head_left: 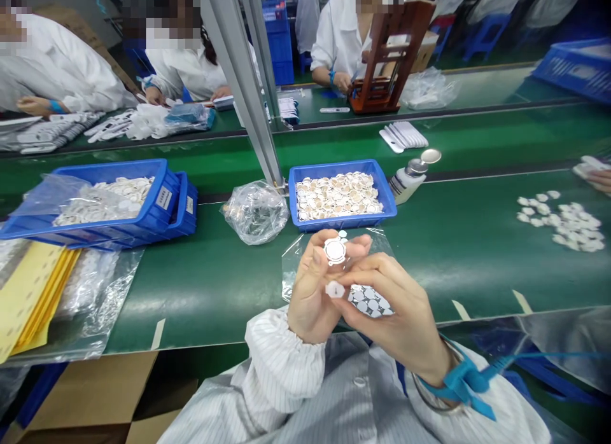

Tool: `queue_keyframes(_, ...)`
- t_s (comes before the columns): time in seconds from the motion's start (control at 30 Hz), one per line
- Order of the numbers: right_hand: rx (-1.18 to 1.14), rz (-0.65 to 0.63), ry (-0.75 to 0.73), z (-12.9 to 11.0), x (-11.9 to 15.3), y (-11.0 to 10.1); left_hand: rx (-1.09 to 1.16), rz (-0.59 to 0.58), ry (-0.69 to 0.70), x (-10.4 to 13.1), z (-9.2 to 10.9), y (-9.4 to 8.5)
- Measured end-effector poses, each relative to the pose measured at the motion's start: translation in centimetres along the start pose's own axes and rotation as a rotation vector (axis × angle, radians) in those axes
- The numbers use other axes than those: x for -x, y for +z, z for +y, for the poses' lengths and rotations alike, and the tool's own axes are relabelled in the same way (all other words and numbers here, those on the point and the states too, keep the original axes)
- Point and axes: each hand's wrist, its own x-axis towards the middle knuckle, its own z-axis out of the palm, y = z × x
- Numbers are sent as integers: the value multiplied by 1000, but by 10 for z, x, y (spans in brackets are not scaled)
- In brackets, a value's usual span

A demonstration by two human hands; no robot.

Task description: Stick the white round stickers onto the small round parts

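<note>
While the left hand (310,299) pinches a round white disc (335,251) near the centre of the frame, the right hand (398,298) grips a small pale piece (335,289) just below it. Both look light and probably stiff, their faces perhaps slippery, so holding by the edges seems best.

The white round piece (336,251) looks like smooth, matt plastic, and the smaller piece (335,289) looks like paler, slightly translucent plastic. The bench (214,291) has a smooth green surface with a soft sheen. The blue bin (344,226) is semi-gloss moulded plastic; the clear bag (258,215) is thin, crinkled, shiny film. The post (243,81) is brushed-looking metal, the stand (391,56) varnished wood, the striped sleeve (286,361) matt, gathered cloth, and the box (95,390) dull brown cardboard.
</note>
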Motion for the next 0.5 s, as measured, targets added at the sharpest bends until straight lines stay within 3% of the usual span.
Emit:
queue_keyframes(0.2, -50, 25, -92, -5, -9, -33, -105, -118, -37, 4, 6, -14)
queue_keyframes(0.37, 97, 14, -215, -10, -27, -31, -146, -25, -121, 7, 5, -17)
queue_keyframes(0.5, 133, -19, -212, -10, -31, -27, -139, -58, -120, 9, 3, -18)
